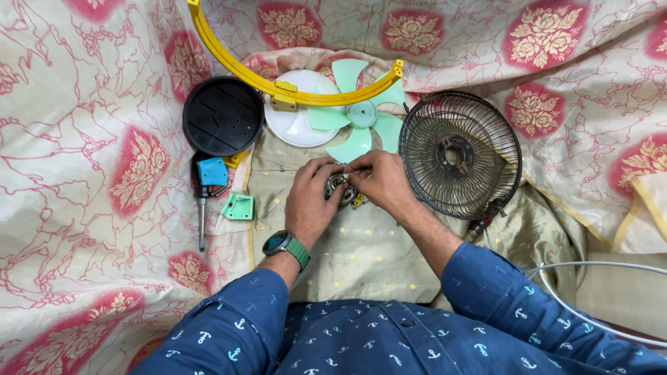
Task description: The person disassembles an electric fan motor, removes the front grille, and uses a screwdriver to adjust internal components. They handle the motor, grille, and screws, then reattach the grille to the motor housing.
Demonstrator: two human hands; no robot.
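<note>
Parts laid out on a patterned cloth (83,139). Far left: black round base (222,116), blue part on a screwdriver (203,215), within reach. Centre: left hand (310,201) cups the small metal motor (342,189) to steady it; right hand (379,182) pinches its top, fingertips together. Green fan blade (358,114) behind; wire guard (458,156) right, set aside.

One screen noted: the smartwatch (279,242), on the wrist just below the left hand (310,198); rounded dark face, green strap. No packages, labels or signs observed.
</note>
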